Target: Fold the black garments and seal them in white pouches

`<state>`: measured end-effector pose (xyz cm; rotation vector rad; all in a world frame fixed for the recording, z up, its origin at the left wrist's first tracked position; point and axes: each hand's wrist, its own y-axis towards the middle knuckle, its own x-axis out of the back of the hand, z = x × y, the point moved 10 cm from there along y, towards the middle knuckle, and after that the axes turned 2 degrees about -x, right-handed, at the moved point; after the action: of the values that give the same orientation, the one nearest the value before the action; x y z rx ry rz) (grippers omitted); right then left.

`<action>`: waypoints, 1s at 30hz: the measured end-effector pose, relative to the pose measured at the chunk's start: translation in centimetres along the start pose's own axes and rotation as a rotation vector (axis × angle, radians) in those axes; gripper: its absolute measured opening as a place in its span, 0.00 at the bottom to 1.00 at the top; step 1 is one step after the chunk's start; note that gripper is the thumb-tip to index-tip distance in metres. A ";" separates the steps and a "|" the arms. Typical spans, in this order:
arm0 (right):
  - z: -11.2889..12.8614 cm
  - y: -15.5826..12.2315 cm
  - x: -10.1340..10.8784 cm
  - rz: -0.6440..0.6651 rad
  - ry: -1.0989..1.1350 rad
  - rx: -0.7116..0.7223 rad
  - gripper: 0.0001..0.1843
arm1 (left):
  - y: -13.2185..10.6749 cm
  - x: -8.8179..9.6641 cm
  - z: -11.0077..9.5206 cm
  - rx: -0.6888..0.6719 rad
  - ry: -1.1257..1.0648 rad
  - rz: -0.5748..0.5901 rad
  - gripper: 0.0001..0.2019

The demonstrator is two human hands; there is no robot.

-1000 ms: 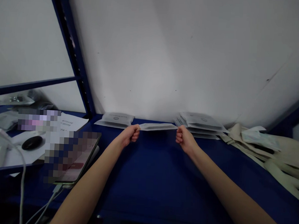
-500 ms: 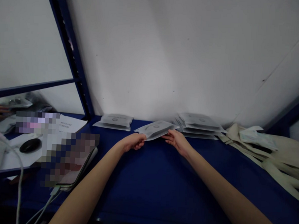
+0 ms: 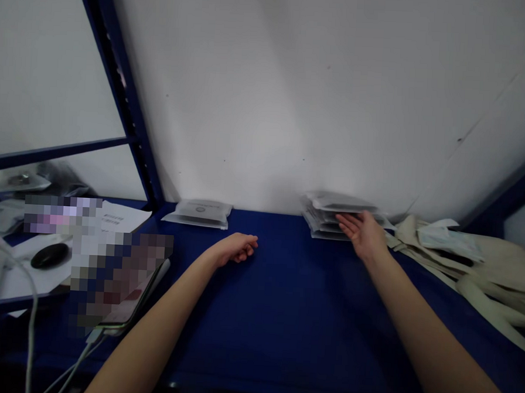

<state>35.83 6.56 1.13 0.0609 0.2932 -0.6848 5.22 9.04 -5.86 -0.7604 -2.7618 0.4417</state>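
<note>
My right hand [image 3: 363,234] is at the front right of a stack of frosted plastic packets [image 3: 326,230]. Its fingers reach beneath the front edge of the top packet [image 3: 339,201], which is blurred, and its thumb lies at that packet's right end. The top packet sits over the others, slightly tilted. My left hand [image 3: 234,248] rests above the blue tabletop [image 3: 256,325] with its fingers curled and nothing in them. Beyond it to the left, another frosted packet [image 3: 200,212] with a round dark logo lies near the wall.
Beige fabric [image 3: 500,273] with a clear plastic wrapper [image 3: 451,241] lies at the right. At the left are a phone [image 3: 128,312] on a white cable [image 3: 90,346], papers [image 3: 120,215] and a black mouse [image 3: 50,256]. A blue frame post [image 3: 127,95] rises at the back left.
The packet that was between both hands has moved right onto the stack with my right hand. My left hand has let go and stayed nearly in place.
</note>
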 end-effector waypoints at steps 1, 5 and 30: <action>-0.8 0.2 0.2 0.005 -0.025 -0.064 0.11 | 0.0 0.1 0.0 0.002 -0.004 -0.008 0.11; -3.3 -0.8 -2.2 0.212 -0.206 -0.219 0.09 | 0.1 0.9 0.4 0.036 -0.058 -0.081 0.09; -8.7 -8.4 -9.4 0.831 -0.839 -0.142 0.09 | -1.3 7.5 -0.1 -0.090 -0.249 -0.626 0.08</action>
<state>21.48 7.12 -4.13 -0.2307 -0.4838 0.1722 -1.61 11.94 -4.21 0.1782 -3.0551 0.2938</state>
